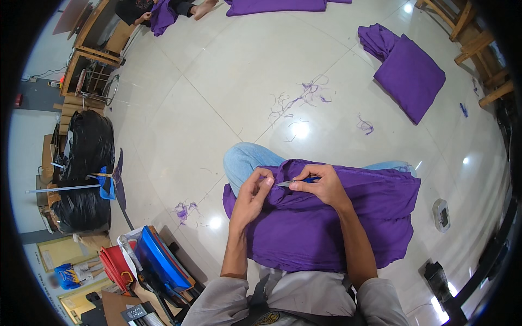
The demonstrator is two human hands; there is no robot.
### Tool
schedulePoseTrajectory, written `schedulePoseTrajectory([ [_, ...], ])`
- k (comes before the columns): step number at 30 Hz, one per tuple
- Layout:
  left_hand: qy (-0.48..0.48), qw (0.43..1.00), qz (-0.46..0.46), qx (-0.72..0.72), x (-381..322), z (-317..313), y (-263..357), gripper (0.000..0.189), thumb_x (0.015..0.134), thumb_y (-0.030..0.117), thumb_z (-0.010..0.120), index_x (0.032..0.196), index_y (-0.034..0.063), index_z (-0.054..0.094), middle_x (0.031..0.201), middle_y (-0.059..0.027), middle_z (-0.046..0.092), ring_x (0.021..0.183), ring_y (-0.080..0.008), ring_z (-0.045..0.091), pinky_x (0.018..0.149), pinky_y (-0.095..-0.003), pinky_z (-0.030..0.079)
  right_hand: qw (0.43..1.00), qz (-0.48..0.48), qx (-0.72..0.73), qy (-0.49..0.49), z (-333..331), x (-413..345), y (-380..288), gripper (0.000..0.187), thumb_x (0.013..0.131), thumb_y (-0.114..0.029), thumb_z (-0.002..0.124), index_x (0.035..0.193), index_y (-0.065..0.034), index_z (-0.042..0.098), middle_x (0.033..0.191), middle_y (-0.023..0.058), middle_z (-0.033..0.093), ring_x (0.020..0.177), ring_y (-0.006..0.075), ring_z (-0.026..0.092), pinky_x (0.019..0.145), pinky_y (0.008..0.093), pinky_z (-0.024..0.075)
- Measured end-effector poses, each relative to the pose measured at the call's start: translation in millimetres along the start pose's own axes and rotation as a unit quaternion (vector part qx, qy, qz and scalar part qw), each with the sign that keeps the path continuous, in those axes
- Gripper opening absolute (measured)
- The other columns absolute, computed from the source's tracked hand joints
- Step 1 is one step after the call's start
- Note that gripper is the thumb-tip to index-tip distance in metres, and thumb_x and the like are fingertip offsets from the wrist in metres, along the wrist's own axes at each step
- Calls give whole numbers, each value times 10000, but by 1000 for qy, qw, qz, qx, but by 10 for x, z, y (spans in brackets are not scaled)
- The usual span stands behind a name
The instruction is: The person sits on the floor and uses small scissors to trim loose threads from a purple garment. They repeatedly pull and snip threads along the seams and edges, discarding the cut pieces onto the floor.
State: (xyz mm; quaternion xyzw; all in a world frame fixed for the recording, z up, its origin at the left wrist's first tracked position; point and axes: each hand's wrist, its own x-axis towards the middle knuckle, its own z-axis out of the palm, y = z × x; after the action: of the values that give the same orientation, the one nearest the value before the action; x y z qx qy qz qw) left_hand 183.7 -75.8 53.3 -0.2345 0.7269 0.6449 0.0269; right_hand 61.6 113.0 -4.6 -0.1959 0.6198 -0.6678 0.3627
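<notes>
Purple fabric (301, 236) lies across my lap, with a seam or hem running along its upper part. My left hand (253, 193) pinches the cloth near its upper left edge between thumb and fingers. In my right hand (318, 185) is a small pair of thread snips (285, 183) with blue on the handle. The metal tip points left, close to the pinched edge and my left fingertips. Whether the blades are parted is too small to tell.
Loose purple threads (304, 95) lie on the tiled floor. A folded purple cloth (410, 77) is at the upper right, near wooden furniture legs. A small grey device (441, 215) sits to the right. Black bags (91, 142) and folded chairs (163, 261) stand left. Another person handles purple cloth at the upper left.
</notes>
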Motion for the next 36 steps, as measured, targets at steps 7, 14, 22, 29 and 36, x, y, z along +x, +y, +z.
schedulePoseTrajectory([
  [7, -8, 1000, -10, 10, -9, 19, 54, 129, 1088, 188, 567, 1078, 62, 597, 778, 96, 404, 682, -21, 324, 603, -222, 253, 1000, 3, 1, -3, -65, -2, -30, 238, 814, -219, 888, 869, -26, 761, 792, -7, 709, 738, 73, 581, 667, 262, 443],
  [14, 6, 1000, -2, 9, -21, -28, 13, 135, 1088, 194, 567, 1084, 63, 597, 787, 93, 424, 684, -22, 338, 610, -220, 268, 997, 1, -70, 25, -102, -111, -211, 273, 796, -219, 897, 919, -17, 760, 819, 23, 720, 764, 85, 598, 667, 268, 450],
  [22, 51, 992, 31, 112, 94, 56, 55, 126, 1048, 173, 621, 1082, 53, 633, 886, 58, 550, 764, -45, 446, 679, -214, 386, 999, -25, 26, -7, -52, 20, 51, 222, 821, -172, 879, 961, -30, 781, 913, 66, 767, 898, 130, 698, 840, 302, 541],
  [29, 28, 989, 114, 90, 192, 29, -466, 240, 1077, 261, 581, 1063, 22, 566, 961, -35, 558, 888, -126, 524, 805, -261, 422, 990, -127, 51, -14, -43, -27, 351, 335, 702, -260, 930, 862, -26, 751, 820, 63, 741, 810, 153, 680, 713, 324, 515],
  [36, -34, 983, -61, 171, 60, -24, -81, 699, 1013, 428, 676, 1467, -71, 490, 1479, -244, 531, 1351, -323, 518, 1127, -412, 412, 991, -127, 46, 2, -5, -72, 492, 324, 625, -257, 954, 761, -42, 754, 681, 28, 679, 622, 121, 556, 561, 317, 355],
])
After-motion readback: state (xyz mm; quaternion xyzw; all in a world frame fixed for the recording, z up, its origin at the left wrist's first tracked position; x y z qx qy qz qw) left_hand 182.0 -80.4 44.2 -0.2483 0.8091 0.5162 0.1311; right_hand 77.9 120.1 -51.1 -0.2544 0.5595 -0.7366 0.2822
